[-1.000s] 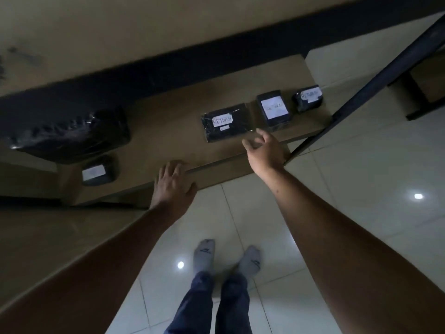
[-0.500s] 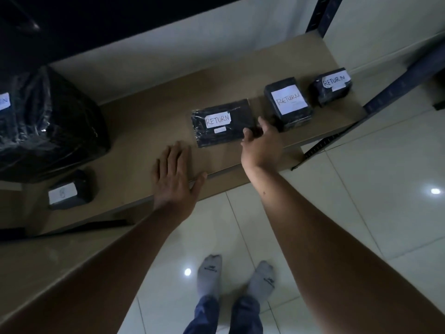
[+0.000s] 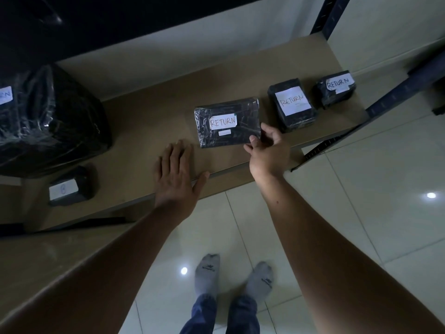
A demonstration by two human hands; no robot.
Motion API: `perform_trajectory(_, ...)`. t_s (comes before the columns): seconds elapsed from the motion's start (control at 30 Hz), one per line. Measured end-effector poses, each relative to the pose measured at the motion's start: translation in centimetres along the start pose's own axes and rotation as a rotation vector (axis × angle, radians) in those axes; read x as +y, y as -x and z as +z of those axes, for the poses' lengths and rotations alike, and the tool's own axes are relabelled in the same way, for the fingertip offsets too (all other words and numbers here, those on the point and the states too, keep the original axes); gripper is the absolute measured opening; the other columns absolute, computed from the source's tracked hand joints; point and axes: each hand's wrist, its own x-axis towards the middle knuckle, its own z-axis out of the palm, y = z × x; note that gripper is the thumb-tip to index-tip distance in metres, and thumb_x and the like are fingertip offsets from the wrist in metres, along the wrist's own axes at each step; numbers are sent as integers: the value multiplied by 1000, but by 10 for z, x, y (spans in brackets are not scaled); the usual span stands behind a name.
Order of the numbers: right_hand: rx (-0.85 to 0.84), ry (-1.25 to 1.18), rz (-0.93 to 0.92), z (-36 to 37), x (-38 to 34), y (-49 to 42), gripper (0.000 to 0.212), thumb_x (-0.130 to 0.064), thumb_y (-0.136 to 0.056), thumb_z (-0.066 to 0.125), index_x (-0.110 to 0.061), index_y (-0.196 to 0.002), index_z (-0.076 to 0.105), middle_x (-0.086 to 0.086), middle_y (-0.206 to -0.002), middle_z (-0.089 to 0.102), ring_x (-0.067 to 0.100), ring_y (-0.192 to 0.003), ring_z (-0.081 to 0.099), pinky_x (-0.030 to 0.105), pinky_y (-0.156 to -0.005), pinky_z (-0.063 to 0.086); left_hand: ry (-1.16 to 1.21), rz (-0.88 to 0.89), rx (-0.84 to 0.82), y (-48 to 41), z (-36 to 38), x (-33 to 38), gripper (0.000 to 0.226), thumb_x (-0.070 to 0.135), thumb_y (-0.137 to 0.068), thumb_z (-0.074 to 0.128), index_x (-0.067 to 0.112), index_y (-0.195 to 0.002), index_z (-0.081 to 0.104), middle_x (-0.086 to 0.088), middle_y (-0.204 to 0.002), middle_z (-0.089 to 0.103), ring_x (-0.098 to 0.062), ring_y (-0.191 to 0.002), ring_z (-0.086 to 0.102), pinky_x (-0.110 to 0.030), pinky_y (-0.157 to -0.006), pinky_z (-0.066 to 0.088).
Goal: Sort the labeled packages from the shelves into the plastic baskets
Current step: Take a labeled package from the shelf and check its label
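Head view is filled by a brown shelf board (image 3: 149, 121) seen from above. The near right corner of a flat black-wrapped package (image 3: 228, 124), labelled RETURN, is pinched by the right hand (image 3: 267, 153). The thumb is laid on the wrapped top and the other fingers (image 3: 272, 133) are curled against the right edge. Whether that corner is lifted off the board cannot be told.

The left hand (image 3: 177, 179) is pressed flat on the board, with fingers straight and close together and the thumb spread along the front edge. Nothing is held by it. The flat package is found just beyond and to the right of the left fingertips (image 3: 179, 150), apart from them.

Just right of the right-hand fingers a thicker black package (image 3: 292, 107) with a large RETURN label is set, and further right a smaller package (image 3: 336, 89) likewise labelled. Well to the left of the left fingers a large bundle wrapped in black film (image 3: 48, 116) is seen. Nearer than it is a small black package (image 3: 71, 186) whose white label cannot be read. Behind the wrists, pale floor tiles (image 3: 361, 189) and two grey-socked feet (image 3: 208, 273) are shown.
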Motion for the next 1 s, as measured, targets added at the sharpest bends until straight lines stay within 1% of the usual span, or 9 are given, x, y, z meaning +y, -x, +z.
perform_trajectory(0.17,-17,-49,10,-1,0,1,42,12,-95,66,-5,-133,64,-9,-103,66,11,-93,70,38,-84,66,0,3,4,0,1,-1,81,66,-105,35,16,-167,23,-7,-175,22,-30,-163,15,-54,-130,17)
perform_trajectory(0.33,-16,-90,46,-2,-7,2,40,10,-96,67,-7,-132,65,7,-122,67,24,-108,70,35,-79,65,20,0,-9,-2,1,-2,81,66,-105,38,17,-168,22,-6,-174,22,-30,-162,15,-53,-130,17)
perform_trajectory(0.4,-20,-153,112,-4,-18,6,44,11,-96,66,-7,-135,62,8,-122,64,25,-107,69,35,-77,66,58,-2,-34,-3,-3,-3,82,64,-103,44,17,-167,25,-7,-173,25,-31,-161,18,-54,-129,18)
perform_trajectory(0.53,-93,-175,218,-18,-45,21,39,14,-97,61,-4,-132,66,10,-117,70,23,-101,71,35,-79,66,110,18,-124,9,-28,-3,79,46,-95,68,13,-160,38,-12,-163,36,-37,-151,33,-54,-124,30)
perform_trajectory(0.6,-115,-177,256,-29,-58,35,32,13,-97,61,-6,-122,71,14,-120,72,28,-107,73,33,-80,65,167,-21,-179,24,-51,3,76,36,-93,71,13,-158,39,-12,-158,38,-35,-147,38,-53,-122,35)
perform_trajectory(0.67,-123,-161,273,-44,-72,55,33,13,-98,59,-4,-123,71,16,-121,73,29,-108,74,31,-80,63,211,-64,-219,44,-78,9,73,29,-93,71,14,-158,39,-11,-159,39,-33,-147,37,-51,-122,36)
perform_trajectory(0.77,-146,-91,294,-66,-94,95,34,13,-99,57,0,-128,67,18,-122,72,20,-90,76,29,-79,63,268,-108,-235,77,-119,13,66,26,-91,69,15,-153,46,-9,-153,46,-32,-141,43,-50,-116,43)
perform_trajectory(0.87,-148,-91,367,-81,-117,143,33,13,-98,58,3,-130,64,20,-115,71,16,-70,75,31,-78,64,329,-198,-271,112,-155,10,59,30,-90,64,16,-147,55,-8,-142,53,-32,-132,51,-50,-110,49)
perform_trajectory(1.0,-202,-105,400,-82,-146,210,30,15,-98,58,6,-126,62,21,-109,68,23,-73,70,29,-73,64,406,-283,-264,161,-204,8,51,22,-94,71,18,-144,60,-6,-143,57,-29,-135,54,-44,-112,48)
